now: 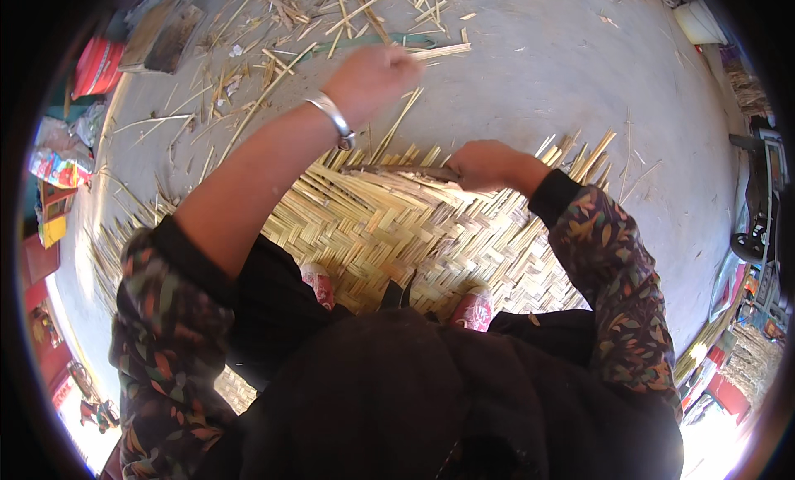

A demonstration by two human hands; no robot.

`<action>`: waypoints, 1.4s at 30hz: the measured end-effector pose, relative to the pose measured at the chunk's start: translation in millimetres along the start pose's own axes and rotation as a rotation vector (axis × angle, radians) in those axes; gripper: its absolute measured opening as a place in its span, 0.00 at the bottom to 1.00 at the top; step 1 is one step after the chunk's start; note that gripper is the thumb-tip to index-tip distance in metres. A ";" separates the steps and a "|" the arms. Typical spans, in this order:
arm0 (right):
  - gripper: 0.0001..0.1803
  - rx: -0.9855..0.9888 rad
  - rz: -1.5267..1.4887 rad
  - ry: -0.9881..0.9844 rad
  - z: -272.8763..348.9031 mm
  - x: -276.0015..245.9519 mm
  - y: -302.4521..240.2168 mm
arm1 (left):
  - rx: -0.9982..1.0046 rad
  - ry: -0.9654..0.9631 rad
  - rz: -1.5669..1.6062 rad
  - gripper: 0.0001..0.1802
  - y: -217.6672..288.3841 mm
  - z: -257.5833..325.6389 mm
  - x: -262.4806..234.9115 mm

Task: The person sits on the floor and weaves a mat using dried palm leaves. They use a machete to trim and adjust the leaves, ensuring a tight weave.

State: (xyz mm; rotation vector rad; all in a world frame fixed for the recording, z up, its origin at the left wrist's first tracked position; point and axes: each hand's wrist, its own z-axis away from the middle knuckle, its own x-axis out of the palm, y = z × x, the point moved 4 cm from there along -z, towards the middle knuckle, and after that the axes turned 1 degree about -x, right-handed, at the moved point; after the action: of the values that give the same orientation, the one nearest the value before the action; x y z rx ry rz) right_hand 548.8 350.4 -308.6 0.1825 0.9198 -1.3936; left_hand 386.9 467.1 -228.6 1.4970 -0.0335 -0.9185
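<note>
A herringbone-woven mat of pale yellow split cane (364,231) lies on the floor under my feet, with loose strip ends along its far edge. My left hand (377,76), wearing a silver bangle, is raised beyond that edge and slightly blurred. Its fingers are closed round a few short cane strips (445,51) that stick out to the right. Close to the mat's far edge, my right hand (484,165) is closed on one end of a long, narrow brown knife (406,171). The knife lies low across the strip ends, pointing left.
Loose cane pieces (273,66) litter the grey floor (538,74) ahead and to the left. A wooden block (161,37) and a red bag (98,66) stand at the far left. At the far right are a white bucket (700,23) and a black wheel (748,246).
</note>
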 end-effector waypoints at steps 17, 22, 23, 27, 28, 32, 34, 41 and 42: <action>0.06 -0.130 0.123 0.360 42.2 26.3 -25.4 | -0.196 -0.550 -0.285 0.21 -151.8 -19.4 174.1; 0.07 -0.047 0.157 0.254 36.0 34.0 -25.6 | -0.228 -0.540 -0.274 0.22 -138.7 -9.7 168.9; 0.07 -0.035 0.168 0.248 34.3 36.9 -26.2 | -0.212 -0.543 -0.299 0.23 -136.6 -8.0 168.6; 0.06 0.025 0.134 0.262 26.5 51.8 -24.1 | -0.124 -0.459 -0.370 0.22 -140.1 1.7 164.8; 0.06 0.039 0.127 0.245 23.9 56.8 -22.5 | -0.068 -0.428 -0.400 0.22 -140.9 5.6 164.3; 0.06 0.067 0.075 0.260 19.9 72.4 -14.4 | 0.004 -0.395 -0.516 0.20 -131.1 16.3 165.7; 0.07 0.109 0.068 0.236 17.4 75.7 -8.5 | 0.081 -0.327 -0.463 0.21 -107.5 7.1 160.7; 0.07 0.131 0.053 0.189 27.5 68.9 -14.0 | -0.322 -0.312 0.386 0.34 -77.1 -52.1 130.1; 0.07 0.132 0.052 0.176 30.2 66.9 -15.2 | -0.370 -0.252 0.312 0.37 -86.3 -53.0 132.9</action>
State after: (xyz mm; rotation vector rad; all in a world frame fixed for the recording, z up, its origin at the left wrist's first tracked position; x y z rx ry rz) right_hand 542.3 277.7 -326.0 0.4319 0.9611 -1.4065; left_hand 463.0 455.9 -376.9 0.9946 -0.2603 -0.8021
